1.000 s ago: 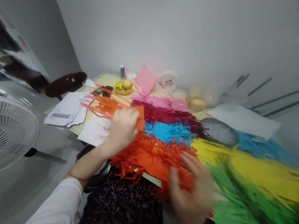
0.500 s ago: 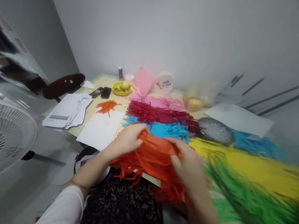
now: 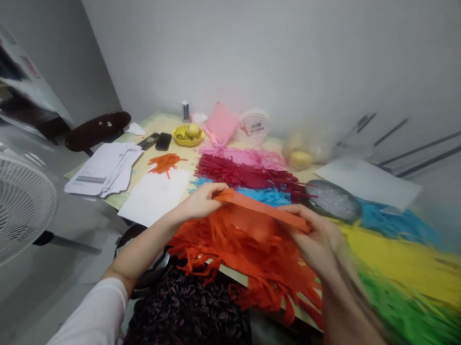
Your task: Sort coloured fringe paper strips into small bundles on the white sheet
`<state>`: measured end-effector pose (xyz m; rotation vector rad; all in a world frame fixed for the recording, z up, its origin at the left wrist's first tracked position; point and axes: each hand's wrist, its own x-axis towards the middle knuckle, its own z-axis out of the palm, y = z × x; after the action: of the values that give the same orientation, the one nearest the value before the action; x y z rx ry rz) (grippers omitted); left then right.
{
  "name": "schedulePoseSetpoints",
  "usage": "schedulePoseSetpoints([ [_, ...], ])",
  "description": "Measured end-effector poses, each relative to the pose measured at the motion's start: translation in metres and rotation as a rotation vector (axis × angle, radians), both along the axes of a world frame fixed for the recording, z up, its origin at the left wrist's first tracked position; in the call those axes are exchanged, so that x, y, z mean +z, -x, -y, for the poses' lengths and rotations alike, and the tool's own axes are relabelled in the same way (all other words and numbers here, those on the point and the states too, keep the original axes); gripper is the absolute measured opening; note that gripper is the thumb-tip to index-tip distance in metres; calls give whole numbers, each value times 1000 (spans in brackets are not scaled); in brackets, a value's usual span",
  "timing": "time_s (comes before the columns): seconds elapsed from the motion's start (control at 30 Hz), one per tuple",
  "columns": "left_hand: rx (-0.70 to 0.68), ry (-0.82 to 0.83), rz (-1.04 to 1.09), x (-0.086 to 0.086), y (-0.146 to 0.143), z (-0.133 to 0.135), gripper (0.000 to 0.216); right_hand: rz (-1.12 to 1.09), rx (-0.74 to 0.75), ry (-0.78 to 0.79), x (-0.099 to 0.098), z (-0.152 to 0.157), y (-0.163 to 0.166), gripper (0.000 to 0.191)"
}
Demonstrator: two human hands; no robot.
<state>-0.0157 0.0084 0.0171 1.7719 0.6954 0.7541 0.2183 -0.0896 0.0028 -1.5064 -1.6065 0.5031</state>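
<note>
An orange fringe (image 3: 242,240) with long cut strips stretches between my hands, its uncut band uppermost and its strips hanging over the table's front edge. My left hand (image 3: 206,201) is closed on the band's left end, thumb and fingers pinching it. At the other end, my right hand (image 3: 314,233) also pinches the band. Just behind lies a blue fringe (image 3: 270,196), with a dark red fringe (image 3: 246,174) beyond it. A yellow fringe (image 3: 403,259) and a green fringe (image 3: 412,311) lie to the right of my right hand.
Papers (image 3: 103,170), a white sheet (image 3: 155,197) and orange scraps (image 3: 164,163) lie on the left. Behind are a phone (image 3: 163,141), a yellow bowl (image 3: 180,141) of fruit and a pink square (image 3: 221,123). A grey oval dish (image 3: 333,201) sits right. A fan (image 3: 12,212) stands left.
My right hand has moved right along the orange fringe, so more of its upper band is spread between my hands. My left hand has stayed nearly in place.
</note>
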Motion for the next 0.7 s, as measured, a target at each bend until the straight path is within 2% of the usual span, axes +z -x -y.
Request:
schedulePoseSetpoints([
  [0.13, -21, 13, 100, -2, -1, -1, 8, -69, -21, -19, 5, 3, -3, 21],
  [0.2, -57, 28, 148, -4, -2, -1, 21, -113, -5, -5, 10, 7, -4, 27],
  [0.3, -95, 85, 135, -8, -1, -1, 30, -155, 64, -5, 16, 12, -5, 40],
  [0.4, -150, 144, 107, -9, 6, -5, 24, -183, 123, -59, 16, 14, -9, 44],
  [0.5, -364, 127, 81, 0, 19, -13, 29, -189, 134, -91, 14, 15, -13, 40],
  [0.6, -595, 91, 54, 18, 27, -19, 63, -141, 178, -125, 18, 15, -14, 35],
  [0.63, -606, 83, 42, 23, 26, -20, 69, -109, 196, -145, 21, 15, -13, 33],
  [0.7, -526, 45, -20, 30, 19, -18, 64, -28, 217, -182, 26, 15, -9, 32],
])
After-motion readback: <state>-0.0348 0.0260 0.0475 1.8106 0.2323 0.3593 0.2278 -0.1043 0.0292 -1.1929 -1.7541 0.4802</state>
